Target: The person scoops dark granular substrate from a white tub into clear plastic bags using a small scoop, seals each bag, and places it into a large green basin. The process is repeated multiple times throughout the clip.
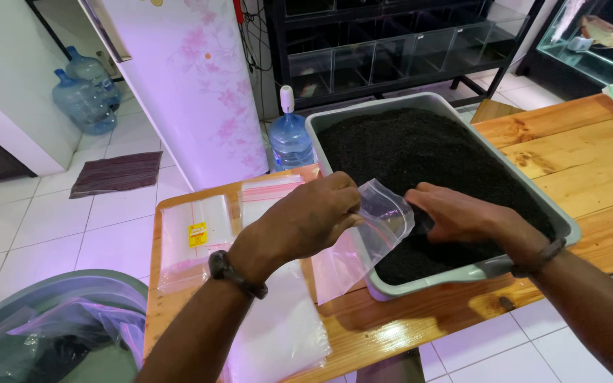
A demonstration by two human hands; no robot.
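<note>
A small clear zip bag (374, 234) hangs over the near left rim of a grey tray (462, 273) filled with dark soil-like grains (427, 152). My left hand (313, 213) pinches the bag's top edge and holds its mouth apart. Next to the bag's mouth, my right hand (459, 213) rests on the dark grains inside the tray, fingers curled toward the bag. Whether it holds any grains is hidden. Both wrists wear dark bands.
Stacks of clear zip bags (196, 237) and a white plastic sheet (278, 330) lie on the wooden table (583, 159). A bin lined with plastic (51, 326) stands at lower left. Behind are water jugs (291, 135), a floral-patterned fridge (200, 78) and glass tanks (391, 50).
</note>
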